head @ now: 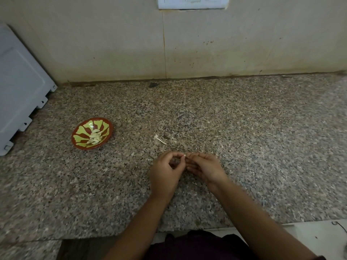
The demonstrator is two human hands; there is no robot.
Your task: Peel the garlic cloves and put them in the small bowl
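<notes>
A small red bowl point(78, 142) with a yellow-green pattern sits on the granite counter at the left, holding several peeled garlic cloves point(95, 137). My left hand point(166, 172) and my right hand point(203, 167) meet at the middle of the counter, well to the right of the bowl. A small pale garlic clove point(184, 155) is pinched between the fingertips of both hands; most of it is hidden by the fingers. A thin strip of garlic peel point(160, 139) lies on the counter just beyond my hands.
The speckled granite counter point(262, 147) runs to a beige tiled wall at the back. A white appliance point(20, 94) stands at the far left, close behind the bowl. A white switch plate point(191, 2) is on the wall above. The counter's front edge is near my body.
</notes>
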